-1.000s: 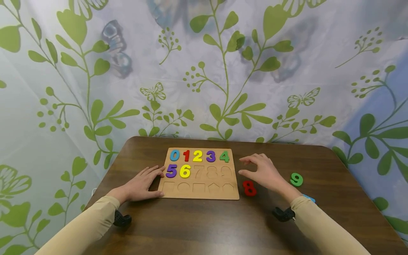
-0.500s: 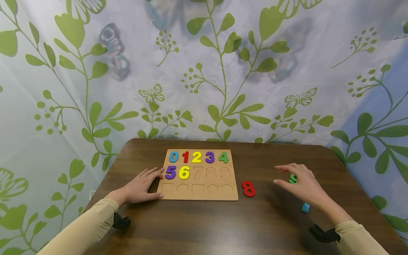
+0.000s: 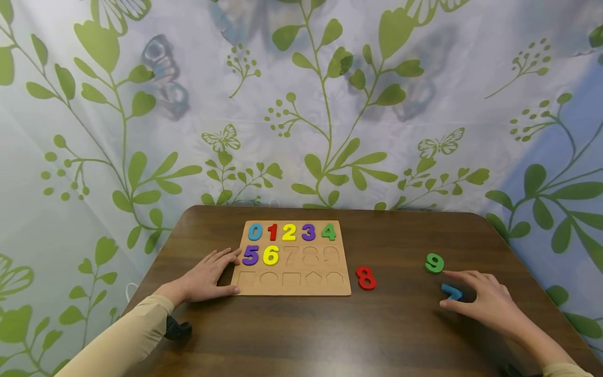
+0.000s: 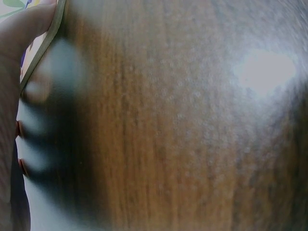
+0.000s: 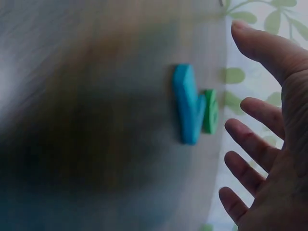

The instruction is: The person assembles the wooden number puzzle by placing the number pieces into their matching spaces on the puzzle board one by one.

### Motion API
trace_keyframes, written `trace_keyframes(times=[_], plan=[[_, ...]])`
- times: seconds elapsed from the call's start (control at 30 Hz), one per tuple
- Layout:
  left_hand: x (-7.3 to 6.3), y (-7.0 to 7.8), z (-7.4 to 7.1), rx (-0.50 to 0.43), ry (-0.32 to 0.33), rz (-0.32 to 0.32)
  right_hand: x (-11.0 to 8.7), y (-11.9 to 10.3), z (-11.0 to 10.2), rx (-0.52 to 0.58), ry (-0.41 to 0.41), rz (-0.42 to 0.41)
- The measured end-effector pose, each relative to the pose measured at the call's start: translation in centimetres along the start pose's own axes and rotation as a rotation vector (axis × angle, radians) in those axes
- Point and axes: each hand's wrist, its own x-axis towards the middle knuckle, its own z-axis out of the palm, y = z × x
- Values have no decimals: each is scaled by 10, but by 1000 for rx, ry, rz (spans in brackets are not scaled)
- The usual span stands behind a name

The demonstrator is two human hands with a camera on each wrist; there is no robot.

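My left hand point(image 3: 207, 277) rests at the left edge of the wooden number board point(image 3: 292, 288), thumb and fingertips on its rim. In the left wrist view a thumb point(image 4: 29, 24) lies against the board's edge. Numbers 0 to 6 sit in their recesses; the 7, 8 and 9 recesses are bare. On the right, my right hand point(image 3: 490, 301) is spread around the blue number 7 point(image 3: 451, 292), fingers and thumb apart. The right wrist view shows the blue 7 point(image 5: 186, 103) standing clear of the spread fingers. Just beyond lies the green number 9 point(image 3: 434, 263).
A red number 8 point(image 3: 366, 278) lies on the brown table point(image 3: 301, 335) by the board's right edge. The board's bottom row has several shape recesses. Behind the table hangs a leaf-patterned cloth point(image 3: 264, 104).
My right hand has moved right, from beside the board past the red 8 and over to the blue 7. My left hand has stayed at the board's edge.
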Motion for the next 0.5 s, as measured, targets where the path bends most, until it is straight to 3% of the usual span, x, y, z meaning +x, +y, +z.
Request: trace_keyframes(times=[0.5], plan=[[-2,0,0,-2,10,10,-12,26,17,-29,-16,97]])
